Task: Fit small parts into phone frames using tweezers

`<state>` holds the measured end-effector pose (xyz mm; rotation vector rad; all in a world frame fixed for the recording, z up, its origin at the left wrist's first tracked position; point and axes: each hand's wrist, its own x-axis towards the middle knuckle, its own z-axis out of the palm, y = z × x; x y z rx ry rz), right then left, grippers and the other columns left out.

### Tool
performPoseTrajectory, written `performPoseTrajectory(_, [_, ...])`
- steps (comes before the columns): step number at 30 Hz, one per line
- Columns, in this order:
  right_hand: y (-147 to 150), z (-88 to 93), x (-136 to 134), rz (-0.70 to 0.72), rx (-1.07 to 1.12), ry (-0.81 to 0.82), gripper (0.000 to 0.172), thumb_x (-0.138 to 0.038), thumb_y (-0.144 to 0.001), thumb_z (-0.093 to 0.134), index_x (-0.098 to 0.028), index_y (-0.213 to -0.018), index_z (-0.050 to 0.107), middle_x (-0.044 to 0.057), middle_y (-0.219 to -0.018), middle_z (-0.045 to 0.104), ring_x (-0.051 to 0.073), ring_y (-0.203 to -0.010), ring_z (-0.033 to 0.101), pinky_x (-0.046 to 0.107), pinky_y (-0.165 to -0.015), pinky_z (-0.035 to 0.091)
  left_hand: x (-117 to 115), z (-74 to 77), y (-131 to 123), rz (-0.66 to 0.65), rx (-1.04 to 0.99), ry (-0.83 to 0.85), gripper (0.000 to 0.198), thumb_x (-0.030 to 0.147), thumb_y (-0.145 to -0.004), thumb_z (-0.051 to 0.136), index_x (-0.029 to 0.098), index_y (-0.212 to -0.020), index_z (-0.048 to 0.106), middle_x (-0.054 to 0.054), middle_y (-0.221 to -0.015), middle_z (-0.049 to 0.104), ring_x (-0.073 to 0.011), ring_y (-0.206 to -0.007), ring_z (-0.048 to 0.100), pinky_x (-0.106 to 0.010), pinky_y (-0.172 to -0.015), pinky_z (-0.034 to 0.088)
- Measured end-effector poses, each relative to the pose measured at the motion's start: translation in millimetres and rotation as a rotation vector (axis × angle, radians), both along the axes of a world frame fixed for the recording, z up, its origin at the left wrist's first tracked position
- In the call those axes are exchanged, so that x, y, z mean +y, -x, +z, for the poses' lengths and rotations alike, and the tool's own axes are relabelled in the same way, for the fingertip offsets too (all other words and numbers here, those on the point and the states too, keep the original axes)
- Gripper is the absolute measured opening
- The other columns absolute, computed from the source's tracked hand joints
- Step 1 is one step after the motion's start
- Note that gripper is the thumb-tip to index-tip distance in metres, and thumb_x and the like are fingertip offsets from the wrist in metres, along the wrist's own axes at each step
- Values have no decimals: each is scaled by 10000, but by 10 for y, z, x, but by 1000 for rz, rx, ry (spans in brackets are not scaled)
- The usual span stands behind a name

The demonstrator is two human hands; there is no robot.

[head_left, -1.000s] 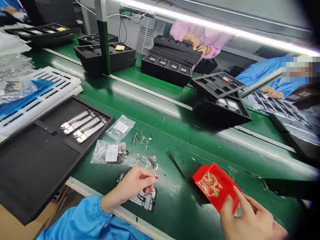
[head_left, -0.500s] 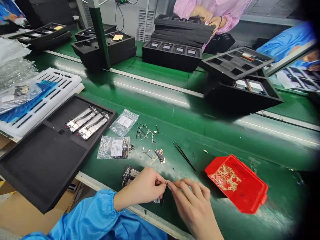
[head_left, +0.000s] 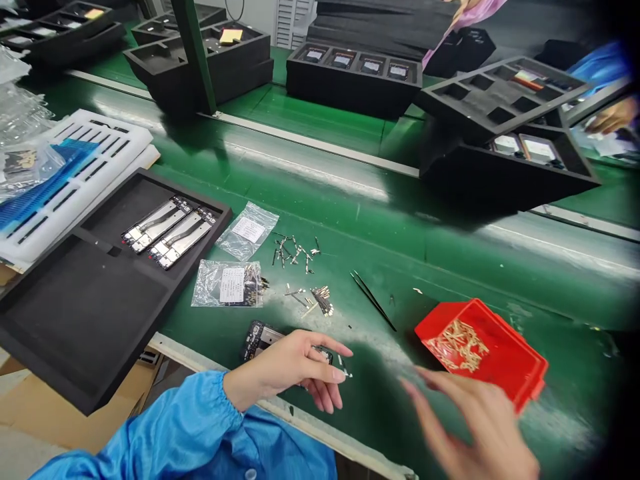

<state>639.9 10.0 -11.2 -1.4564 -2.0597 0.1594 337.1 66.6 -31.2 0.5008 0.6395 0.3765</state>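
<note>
My left hand (head_left: pixel 295 370) has its fingers spread over a phone mid-frame with a circuit board (head_left: pixel 256 340), which it partly covers. Small white and dark strips (head_left: pixel 344 365) lie by its fingertips; whether any touch them I cannot tell. Blurred by motion, my right hand (head_left: pixel 475 420) is apart from the left, thumb and fingers parted, in front of a red bin (head_left: pixel 517 350). Small gold-coloured parts (head_left: pixel 459 345) are heaped in that bin. Black tweezers (head_left: pixel 373 301) lie on the green bench between a pile of thin dark parts (head_left: pixel 321 301) and the bin.
Two similar phone assemblies (head_left: pixel 181 237) lie in a black foam tray (head_left: pixel 80 300) on the left. Labelled plastic bags (head_left: pixel 231 285) and more loose small parts (head_left: pixel 295 253) are beside it. Black foam boxes (head_left: pixel 350 87) stand along the back, with other people's hands beyond.
My hands were pinched together over a tiny part; now they are apart. The right has swung right toward the red bin, and the left fingers have spread. The view has shifted slightly.
</note>
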Motion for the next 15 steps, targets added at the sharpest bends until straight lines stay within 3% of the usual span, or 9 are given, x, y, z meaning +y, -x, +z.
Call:
performPoseTrajectory(4, [641,14,25,275,-100,-72,308,-63,-1007,724,-198,-1284,723,60,-1016,757,200,-882,660,368,-810,447,-65,-40,30,0,-44,79,743,465,-736,986,116,-1321,690,-53,-733,783,-153,-544,708,-250,-578,572])
performPoseTrajectory(7, [810,-15,76,344,-89,-57,287,-44,-1014,684,-216,-1235,748,38,-1007,779,190,-865,654,368,-779,441,-117,-18,121,2,-31,69,759,505,-759,958,124,-1354,680,-41,-738,774,-145,-531,685,-251,-564,550])
performPoseTrajectory(9, [843,-74,127,337,-27,-9,269,-71,-1022,688,-244,-1215,757,18,-984,777,181,-846,653,360,-771,458,-166,15,228,11,47,-27,771,562,-835,883,148,-1439,641,-21,-728,756,-136,-514,647,-248,-540,502])
performPoseTrajectory(10, [862,-115,157,312,38,45,234,-94,-1029,692,-253,-1187,759,15,-970,769,179,-844,658,350,-771,478,-199,30,290,36,132,-136,765,573,-862,855,162,-1466,628,-9,-719,744,-133,-522,630,-251,-550,486])
performPoseTrajectory(12, [921,-211,214,253,200,217,128,-160,-1054,681,-254,-1098,757,21,-945,747,176,-835,672,324,-755,525,-285,47,420,115,398,-509,693,547,-875,851,183,-1434,660,-21,-772,752,-163,-654,656,-299,-664,513])
performPoseTrajectory(15, [1025,-342,280,193,362,471,156,-286,-1089,650,-247,-985,759,33,-900,721,177,-777,680,297,-678,549,-427,28,582,122,816,-1177,548,438,-906,857,223,-1383,695,-100,-1132,799,-291,-1086,677,-466,-980,489])
